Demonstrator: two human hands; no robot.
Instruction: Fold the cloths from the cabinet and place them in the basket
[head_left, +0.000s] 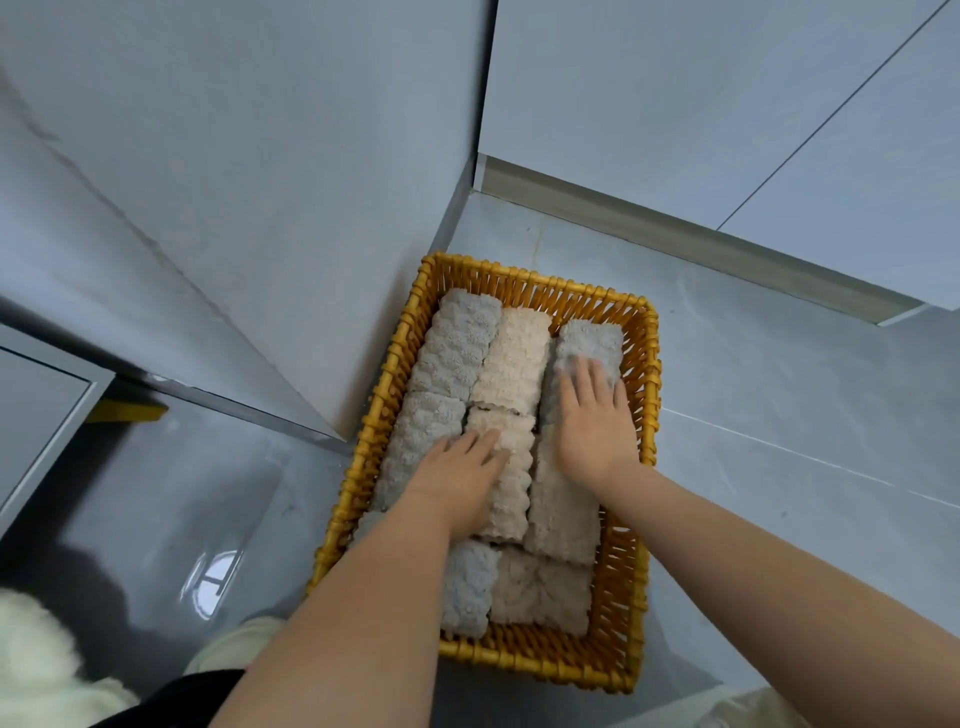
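From the head view, the yellow wicker basket (644, 395) sits on the grey floor (779, 389) against a cabinet (260, 182), packed with folded cloths (457, 343) in grey and cream rows. Both hands lie flat and open, gripping nothing: the left hand (460, 480) presses a cream cloth (511, 483) in the middle row, the right hand (597, 421) rests on the grey cloth (589, 340) at the right. This looks like the settling step; even palm pressure, without dragging, should keep the folds tidy and the rows level.
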